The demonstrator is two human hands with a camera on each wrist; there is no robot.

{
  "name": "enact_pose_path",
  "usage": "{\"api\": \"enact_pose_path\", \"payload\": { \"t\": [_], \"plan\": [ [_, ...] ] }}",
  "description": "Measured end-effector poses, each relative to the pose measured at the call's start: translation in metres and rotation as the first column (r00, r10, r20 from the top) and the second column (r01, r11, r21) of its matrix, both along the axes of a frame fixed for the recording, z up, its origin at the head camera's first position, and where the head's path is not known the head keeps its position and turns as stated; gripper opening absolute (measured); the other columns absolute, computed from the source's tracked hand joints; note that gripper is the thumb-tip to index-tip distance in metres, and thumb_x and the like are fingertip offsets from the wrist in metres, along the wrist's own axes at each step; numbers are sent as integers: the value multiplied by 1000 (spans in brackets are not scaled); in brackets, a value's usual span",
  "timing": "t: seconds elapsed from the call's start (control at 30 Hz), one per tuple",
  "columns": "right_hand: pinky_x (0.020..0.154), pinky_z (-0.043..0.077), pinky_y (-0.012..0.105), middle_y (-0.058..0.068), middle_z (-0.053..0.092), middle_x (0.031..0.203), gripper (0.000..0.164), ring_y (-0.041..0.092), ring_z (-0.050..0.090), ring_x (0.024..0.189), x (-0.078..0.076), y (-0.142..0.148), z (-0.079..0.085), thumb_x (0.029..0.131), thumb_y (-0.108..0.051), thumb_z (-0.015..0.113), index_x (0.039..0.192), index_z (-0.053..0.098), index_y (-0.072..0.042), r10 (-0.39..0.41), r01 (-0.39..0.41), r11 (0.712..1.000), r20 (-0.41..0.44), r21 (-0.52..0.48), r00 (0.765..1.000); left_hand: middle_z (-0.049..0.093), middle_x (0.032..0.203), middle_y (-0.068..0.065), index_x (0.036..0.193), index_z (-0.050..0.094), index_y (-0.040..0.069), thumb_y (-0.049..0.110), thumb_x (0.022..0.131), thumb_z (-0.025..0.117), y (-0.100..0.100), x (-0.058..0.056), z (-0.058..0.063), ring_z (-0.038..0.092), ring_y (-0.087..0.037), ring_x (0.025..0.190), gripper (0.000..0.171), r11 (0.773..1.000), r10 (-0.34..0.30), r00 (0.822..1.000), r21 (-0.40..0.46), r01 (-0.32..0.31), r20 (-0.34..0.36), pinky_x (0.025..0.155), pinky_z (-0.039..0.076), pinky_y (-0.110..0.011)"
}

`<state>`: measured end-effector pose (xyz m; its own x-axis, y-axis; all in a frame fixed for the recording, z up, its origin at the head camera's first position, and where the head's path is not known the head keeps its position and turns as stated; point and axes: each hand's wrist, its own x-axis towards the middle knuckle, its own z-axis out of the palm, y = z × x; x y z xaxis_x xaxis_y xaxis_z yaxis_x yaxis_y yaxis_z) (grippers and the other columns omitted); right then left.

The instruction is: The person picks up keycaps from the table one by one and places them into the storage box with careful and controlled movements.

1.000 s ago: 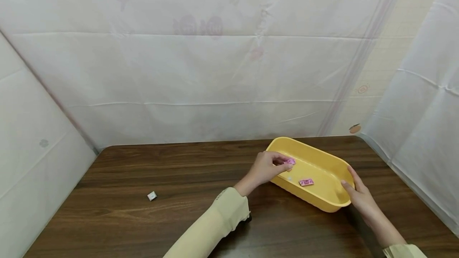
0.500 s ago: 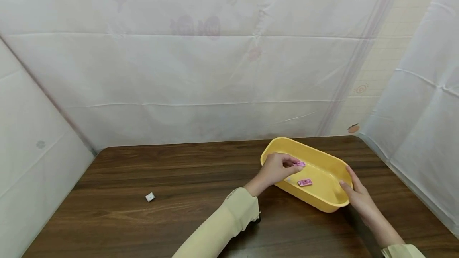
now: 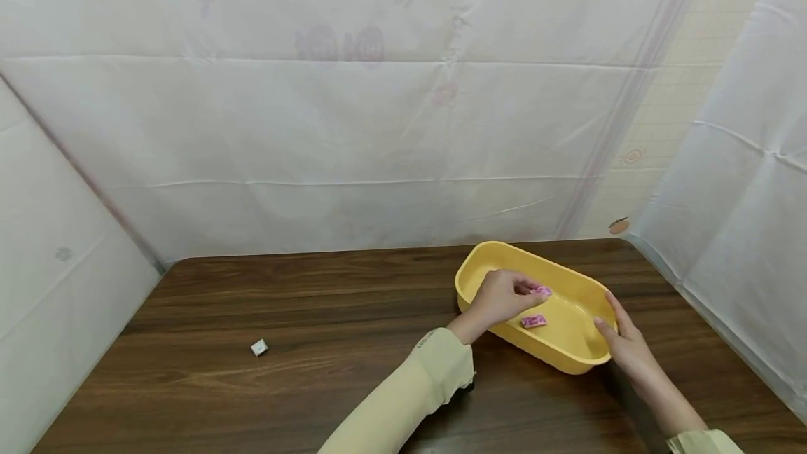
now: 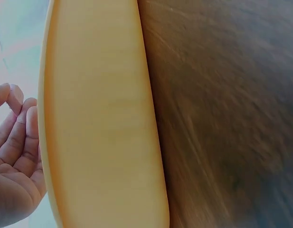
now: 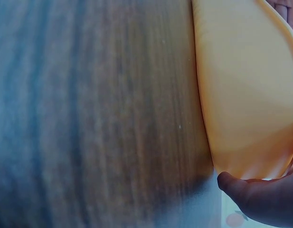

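Observation:
My left hand (image 3: 502, 296) reaches over the near rim of the yellow plastic basin (image 3: 570, 279). Between thumb and fingertips it pinches a small pink patterned piece (image 3: 543, 291), just above the basin floor. A second pink patterned piece (image 3: 534, 321) lies on that floor beneath the hand. At the basin's right end, my right hand (image 3: 632, 349) grips the wall, thumb inside and fingers outside. The left wrist view shows the left hand (image 4: 15, 156) partly, beyond the basin wall (image 4: 99, 114). In the right wrist view, a dark finger (image 5: 246, 192) of the right hand lies against the basin's end.
A small white cube (image 3: 259, 347) sits on the left part of the dark wooden table (image 3: 302, 307). White printed curtains (image 3: 353, 125) hang behind and along both sides of the table.
My left hand has moved right over the basin, still pinching the pink piece. It now covers the small white speck seen earlier on the basin floor. The right hand keeps its grip.

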<state>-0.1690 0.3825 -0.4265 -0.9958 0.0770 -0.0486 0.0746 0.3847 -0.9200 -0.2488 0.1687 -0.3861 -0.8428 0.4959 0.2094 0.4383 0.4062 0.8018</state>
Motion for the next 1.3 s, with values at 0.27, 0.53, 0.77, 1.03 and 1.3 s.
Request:
{"api": "enact_pose_path", "payload": {
  "t": [0.27, 0.53, 0.77, 1.03, 1.3],
  "plan": [
    [105, -1, 54, 25, -15, 146, 65, 40, -11, 132, 1, -1, 1, 100, -27, 33, 144, -12, -8, -3, 3, 1000, 2, 5, 1000, 64, 70, 11, 87, 73, 13, 28, 80, 71, 17, 7, -1, 58, -1, 60, 17, 999, -7, 994, 36, 4, 105, 56, 47, -15],
    [104, 3, 58, 27, -14, 146, 65, 45, -8, 131, 0, -1, 3, 100, -24, 32, 144, -12, -7, -5, 4, 999, 19, 36, 1000, 60, 64, 13, 85, 72, 14, 27, 79, 71, 33, 11, -2, 60, -10, 51, 14, 1000, 19, 989, 7, -20, 149, 54, 48, -16],
    [103, 2, 58, 27, -14, 146, 65, 44, -9, 131, 0, -1, 3, 100, -26, 32, 144, -12, -7, -6, 6, 1000, 14, 24, 1000, 59, 63, 12, 79, 71, 13, 25, 78, 73, 40, 8, -5, 51, 0, 50, 13, 997, 39, 992, -63, -32, 120, 47, 42, -14],
    [103, 3, 59, 28, -13, 146, 65, 44, -9, 131, -1, -2, 2, 100, -25, 32, 144, -12, -6, -4, 3, 1000, 14, 28, 1000, 62, 68, 14, 78, 73, 16, 28, 75, 75, 48, 5, -10, 47, 2, 58, 12, 975, 34, 998, -219, -23, 47, 52, 37, -12],
    [102, 3, 60, 27, -14, 146, 65, 45, -10, 131, -2, -1, 1, 100, -26, 32, 143, -12, -6, 1, -2, 999, 17, 34, 1000, 59, 66, 16, 72, 73, 19, 33, 75, 74, 58, 3, -11, 47, 1, 59, 15, 937, 26, 998, -350, -4, 57, 53, 37, -13]
  ]
}}
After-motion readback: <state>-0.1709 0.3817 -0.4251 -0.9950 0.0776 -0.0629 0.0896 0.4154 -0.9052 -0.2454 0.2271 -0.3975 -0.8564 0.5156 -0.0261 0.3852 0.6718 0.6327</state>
